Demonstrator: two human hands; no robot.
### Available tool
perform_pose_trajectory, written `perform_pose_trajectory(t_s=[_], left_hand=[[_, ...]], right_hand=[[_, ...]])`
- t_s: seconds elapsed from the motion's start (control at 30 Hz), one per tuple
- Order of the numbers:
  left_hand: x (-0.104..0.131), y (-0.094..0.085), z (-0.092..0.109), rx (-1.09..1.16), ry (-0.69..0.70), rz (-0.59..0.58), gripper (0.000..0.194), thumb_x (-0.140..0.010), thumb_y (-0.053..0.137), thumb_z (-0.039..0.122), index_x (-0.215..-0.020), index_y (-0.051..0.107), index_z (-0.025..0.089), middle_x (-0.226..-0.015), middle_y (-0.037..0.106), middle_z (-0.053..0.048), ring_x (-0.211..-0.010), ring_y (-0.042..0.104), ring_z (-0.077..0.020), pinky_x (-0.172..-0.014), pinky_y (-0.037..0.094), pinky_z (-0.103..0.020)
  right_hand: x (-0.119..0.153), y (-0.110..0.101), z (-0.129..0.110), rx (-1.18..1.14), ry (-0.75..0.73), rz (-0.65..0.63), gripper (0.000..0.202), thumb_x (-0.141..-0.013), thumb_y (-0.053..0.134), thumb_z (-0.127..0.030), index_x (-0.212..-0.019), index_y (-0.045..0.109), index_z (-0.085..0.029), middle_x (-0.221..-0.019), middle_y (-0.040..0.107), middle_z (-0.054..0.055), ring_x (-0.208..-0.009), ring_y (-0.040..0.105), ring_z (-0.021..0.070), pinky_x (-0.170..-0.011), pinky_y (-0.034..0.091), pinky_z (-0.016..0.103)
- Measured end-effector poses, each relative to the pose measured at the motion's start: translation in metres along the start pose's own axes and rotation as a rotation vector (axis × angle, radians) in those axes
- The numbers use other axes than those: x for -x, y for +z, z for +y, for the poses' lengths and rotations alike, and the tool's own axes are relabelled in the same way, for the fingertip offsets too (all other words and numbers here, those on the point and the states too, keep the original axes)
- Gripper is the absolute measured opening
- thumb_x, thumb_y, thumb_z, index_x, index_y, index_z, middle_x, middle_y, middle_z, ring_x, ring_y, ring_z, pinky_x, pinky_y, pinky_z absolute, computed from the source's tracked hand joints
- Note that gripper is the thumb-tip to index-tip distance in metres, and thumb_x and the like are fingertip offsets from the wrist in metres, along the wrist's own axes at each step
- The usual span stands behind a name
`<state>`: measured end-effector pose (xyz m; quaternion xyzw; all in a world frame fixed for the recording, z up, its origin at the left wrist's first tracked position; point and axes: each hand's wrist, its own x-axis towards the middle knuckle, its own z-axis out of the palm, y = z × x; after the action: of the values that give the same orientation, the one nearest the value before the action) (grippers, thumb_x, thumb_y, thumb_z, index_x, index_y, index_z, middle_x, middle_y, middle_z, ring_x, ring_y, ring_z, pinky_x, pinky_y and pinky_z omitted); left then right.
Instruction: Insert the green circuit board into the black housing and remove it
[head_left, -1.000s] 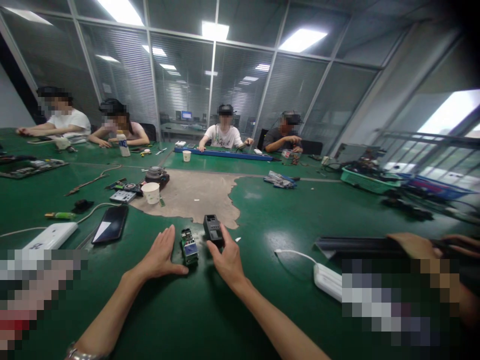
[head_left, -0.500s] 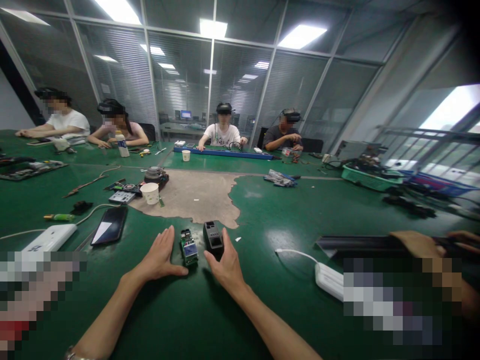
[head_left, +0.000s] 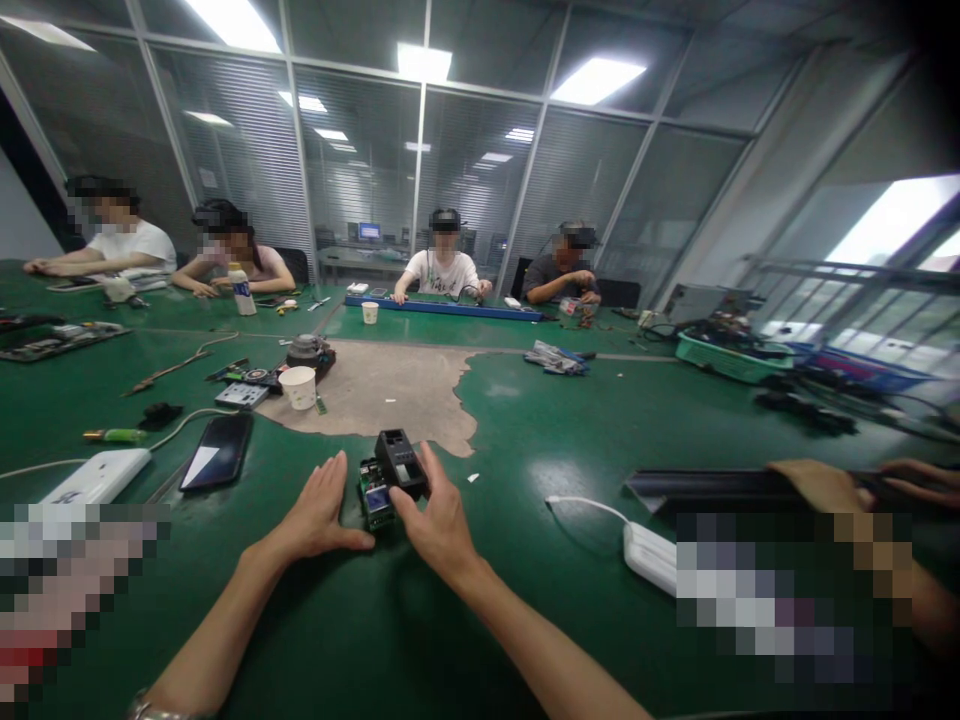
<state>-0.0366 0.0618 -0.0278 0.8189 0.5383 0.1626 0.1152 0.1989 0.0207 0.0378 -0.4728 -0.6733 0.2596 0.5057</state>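
Observation:
My right hand (head_left: 437, 512) grips a black plastic housing (head_left: 399, 458) between thumb and fingers. The housing is held tilted and overlaps the right side of a green circuit board (head_left: 375, 492) with a small screen; whether the two touch, I cannot tell. The board lies on the green table mat (head_left: 337, 640). Just left of it rests my left hand (head_left: 315, 508), open, with fingers stretched forward and the thumb pointing toward the board's near end.
At left lie a phone (head_left: 216, 453) and a white power bank (head_left: 101, 478) with a cable. A paper cup (head_left: 298, 388) stands beside electronic parts. Another white power bank (head_left: 652, 558) is at right, near a co-worker's hand (head_left: 825, 487). Several people sit across the table.
My right hand has moved left with the black housing, bringing it from beside the circuit board to partly over it. My left hand has stayed in place.

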Motion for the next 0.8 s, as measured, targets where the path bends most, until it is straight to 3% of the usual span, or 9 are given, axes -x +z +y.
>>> perform_pose_trajectory(t_s=[0.2, 0.43, 0.63, 0.8], left_hand=[[0.001, 0.003, -0.002, -0.001, -0.011, 0.001, 0.140, -0.062, 0.071, 0.075, -0.155, -0.014, 0.013, -0.160, 0.013, -0.028, -0.145, 0.013, -0.0469, -0.115, 0.019, -0.062], [0.000, -0.001, 0.003, -0.009, -0.027, -0.004, 0.137, -0.063, 0.071, 0.071, -0.154, -0.003, 0.002, -0.158, 0.013, -0.032, -0.146, 0.012, -0.0450, -0.117, 0.017, -0.058], [0.000, -0.002, 0.001, -0.025, 0.007, -0.002, 0.131, -0.067, 0.069, 0.068, -0.154, -0.004, 0.002, -0.159, 0.012, -0.031, -0.146, 0.013, -0.0451, -0.117, 0.019, -0.058], [0.000, 0.002, -0.002, -0.033, 0.000, -0.003, 0.134, -0.066, 0.068, 0.073, -0.155, -0.004, 0.004, -0.159, 0.011, -0.031, -0.146, 0.012, -0.0459, -0.117, 0.018, -0.059]], right_hand=[[0.001, 0.023, -0.011, 0.076, 0.010, -0.060, 0.072, -0.081, 0.065, -0.026, -0.147, 0.038, -0.018, -0.137, 0.058, 0.013, -0.128, 0.054, 0.0296, -0.109, 0.043, 0.047], [-0.001, 0.033, -0.017, 0.207, 0.014, -0.153, 0.078, -0.079, 0.066, -0.023, -0.148, 0.035, -0.009, -0.134, 0.059, 0.020, -0.123, 0.057, 0.0344, -0.104, 0.047, 0.047], [0.016, 0.037, -0.003, 0.264, 0.023, -0.201, 0.082, -0.079, 0.065, -0.022, -0.151, 0.028, -0.005, -0.136, 0.055, 0.024, -0.124, 0.056, 0.0362, -0.104, 0.046, 0.050], [0.026, 0.037, 0.010, 0.201, -0.037, -0.198, 0.087, -0.079, 0.066, -0.021, -0.152, 0.023, -0.008, -0.150, 0.041, 0.022, -0.138, 0.041, 0.0337, -0.114, 0.036, 0.051]])
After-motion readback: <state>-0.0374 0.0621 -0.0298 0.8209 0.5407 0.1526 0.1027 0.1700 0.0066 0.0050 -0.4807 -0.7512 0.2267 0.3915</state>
